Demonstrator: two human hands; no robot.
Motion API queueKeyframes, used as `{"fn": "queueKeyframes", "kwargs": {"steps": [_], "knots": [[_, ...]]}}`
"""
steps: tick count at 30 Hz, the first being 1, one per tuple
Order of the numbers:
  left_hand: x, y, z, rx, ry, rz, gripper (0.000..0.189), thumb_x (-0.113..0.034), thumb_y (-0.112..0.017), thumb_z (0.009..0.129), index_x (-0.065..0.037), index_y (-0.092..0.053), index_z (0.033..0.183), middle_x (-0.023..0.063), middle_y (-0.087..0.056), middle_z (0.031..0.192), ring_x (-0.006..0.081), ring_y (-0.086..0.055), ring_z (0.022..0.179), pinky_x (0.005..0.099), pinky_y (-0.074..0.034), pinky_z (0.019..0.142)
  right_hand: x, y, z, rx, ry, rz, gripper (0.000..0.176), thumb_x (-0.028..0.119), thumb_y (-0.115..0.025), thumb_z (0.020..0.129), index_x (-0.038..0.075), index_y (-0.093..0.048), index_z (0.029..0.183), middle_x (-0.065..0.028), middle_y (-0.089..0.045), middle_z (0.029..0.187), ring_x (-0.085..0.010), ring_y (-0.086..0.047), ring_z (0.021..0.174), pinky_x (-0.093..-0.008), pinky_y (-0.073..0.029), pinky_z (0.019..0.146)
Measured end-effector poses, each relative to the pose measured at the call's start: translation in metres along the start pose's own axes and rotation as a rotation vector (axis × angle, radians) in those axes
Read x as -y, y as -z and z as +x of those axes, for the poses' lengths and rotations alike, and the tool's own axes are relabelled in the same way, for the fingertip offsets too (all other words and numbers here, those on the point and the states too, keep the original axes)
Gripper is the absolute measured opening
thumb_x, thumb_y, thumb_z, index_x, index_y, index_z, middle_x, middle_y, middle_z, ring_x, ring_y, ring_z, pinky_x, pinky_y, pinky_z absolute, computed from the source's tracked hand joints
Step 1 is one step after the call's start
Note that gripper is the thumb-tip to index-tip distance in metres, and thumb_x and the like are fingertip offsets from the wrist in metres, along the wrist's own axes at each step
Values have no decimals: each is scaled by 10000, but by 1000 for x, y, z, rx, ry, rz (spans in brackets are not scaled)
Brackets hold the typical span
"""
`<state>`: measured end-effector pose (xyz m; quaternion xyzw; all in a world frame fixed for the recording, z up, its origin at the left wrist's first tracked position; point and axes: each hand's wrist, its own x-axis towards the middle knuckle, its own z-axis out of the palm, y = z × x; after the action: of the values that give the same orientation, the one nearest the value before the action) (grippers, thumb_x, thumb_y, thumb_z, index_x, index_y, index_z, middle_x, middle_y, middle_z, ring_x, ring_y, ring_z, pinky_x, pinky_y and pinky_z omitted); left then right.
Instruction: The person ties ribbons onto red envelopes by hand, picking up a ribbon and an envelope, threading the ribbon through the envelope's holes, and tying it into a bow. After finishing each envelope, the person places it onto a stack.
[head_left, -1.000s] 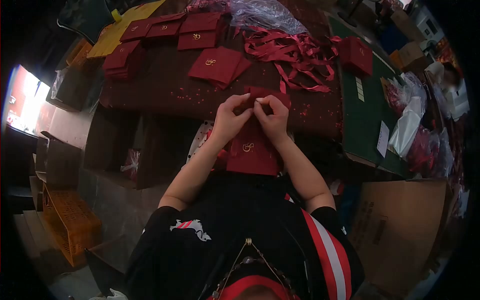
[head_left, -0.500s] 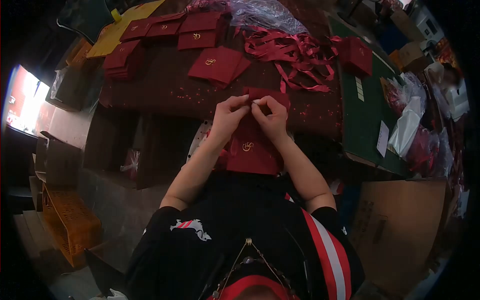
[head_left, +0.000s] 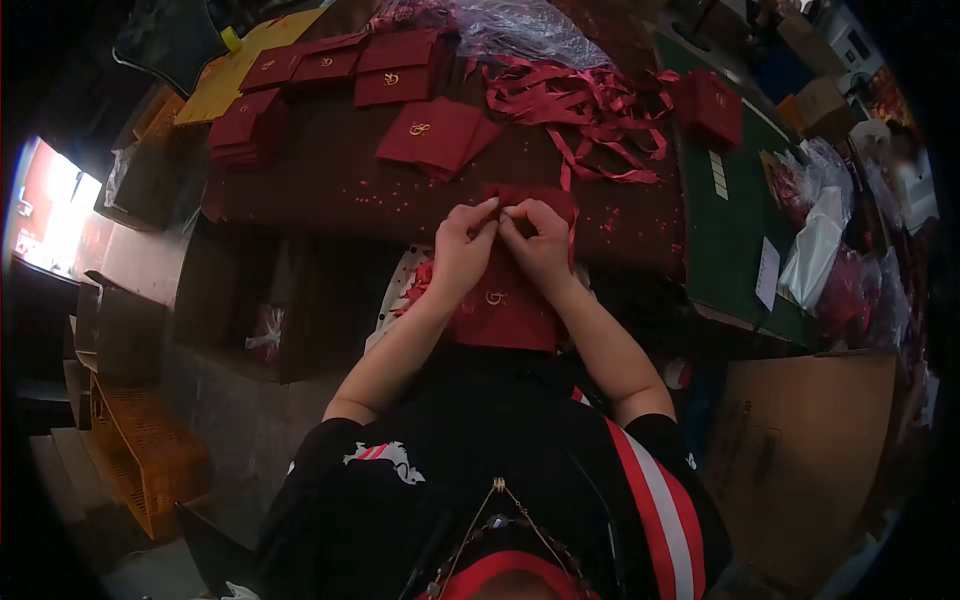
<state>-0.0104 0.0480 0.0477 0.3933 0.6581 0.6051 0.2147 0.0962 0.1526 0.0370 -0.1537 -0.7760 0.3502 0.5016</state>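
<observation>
A dark red fabric pouch (head_left: 505, 320) with a gold monogram lies in front of my body, reaching over the table's near edge. My left hand (head_left: 465, 245) is closed in a pinch at the pouch's upper part. Right beside it, my right hand (head_left: 537, 245) pinches too, its fingertips almost touching the left ones. The small bit between the fingertips is too hidden to make out. A strip of red ribbon shows along the right side of my right hand. Beyond lie a small stack of red pouches (head_left: 430, 132) and a tangled heap of red ribbons (head_left: 570, 100).
More red pouch stacks stand at the table's back left (head_left: 395, 85) and right (head_left: 708, 108). Clear plastic wrap (head_left: 530, 30) lies at the back. A green board (head_left: 730, 230) borders the right side. An orange crate (head_left: 145, 455) and a cardboard box (head_left: 800, 440) stand on the floor.
Both hands have shifted slightly at the pouch's top, with the fingertips still close together. The right hand's fingers have curled in more, and ribbon now shows beside it.
</observation>
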Motion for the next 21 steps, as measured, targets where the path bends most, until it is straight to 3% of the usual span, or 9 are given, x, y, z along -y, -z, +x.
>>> {"fn": "queueKeyframes", "kwargs": {"steps": [4,6,8,12,13,14,16,18,21], "knots": [[-4,-3,-6,-50,-86,172,324,11,-633,933,16,-685,1252,78,-644,966,158,-625,901,283,-500,780,2,4,1,70,39,-96,124,52,-748,795,46,-652,873,-94,-660,825,-292,-644,744,-369,-531,653],[-2,-6,-9,-115,-384,498,350,27,-622,904,10,-684,1248,120,-626,958,220,-641,886,318,-507,764,0,5,1,155,149,-276,126,73,-748,800,49,-660,886,-95,-665,837,-305,-647,760,-375,-534,662],[3,-6,-5,-111,-381,504,377,38,-612,881,11,-680,1250,140,-629,974,258,-646,888,345,-513,786,-3,6,2,150,111,-234,130,82,-745,812,46,-669,911,-96,-674,853,-301,-654,773,-373,-538,662],[12,4,18,51,-95,208,367,6,-630,908,20,-664,1272,93,-628,960,182,-648,898,301,-518,819,-10,13,14,115,31,-130,172,102,-735,848,37,-695,1001,-103,-705,881,-276,-686,795,-357,-542,672],[17,5,23,103,41,-86,369,-8,-639,913,16,-661,1281,87,-628,966,170,-650,913,286,-520,831,4,23,18,235,-318,-82,174,136,-730,871,29,-709,1007,-114,-721,886,-253,-709,800,-346,-538,690],[23,6,26,153,181,-380,372,-21,-647,918,12,-657,1289,82,-627,972,159,-651,928,272,-523,843,0,25,19,235,-319,-81,174,136,-730,871,29,-709,1007,-114,-721,886,-253,-709,800,-346,-538,690],[16,11,25,151,135,-246,361,-48,-658,925,-29,-674,1285,91,-648,995,182,-662,953,278,-537,869,-8,24,17,200,-297,-41,158,160,-728,874,26,-718,958,-117,-715,849,-240,-709,770,-342,-529,690],[8,13,28,154,40,296,329,-68,-677,911,-59,-711,1237,104,-662,995,223,-673,948,314,-541,860,-12,22,14,167,-270,-61,157,170,-730,877,21,-724,925,-110,-697,819,-237,-691,745,-347,-525,680],[12,7,30,146,-54,481,286,-84,-696,887,-64,-742,1168,121,-663,1002,267,-675,945,355,-539,853,-17,23,15,228,-236,-143,167,178,-754,867,23,-732,923,-106,-668,824,-244,-671,744,-353,-521,684]]}}
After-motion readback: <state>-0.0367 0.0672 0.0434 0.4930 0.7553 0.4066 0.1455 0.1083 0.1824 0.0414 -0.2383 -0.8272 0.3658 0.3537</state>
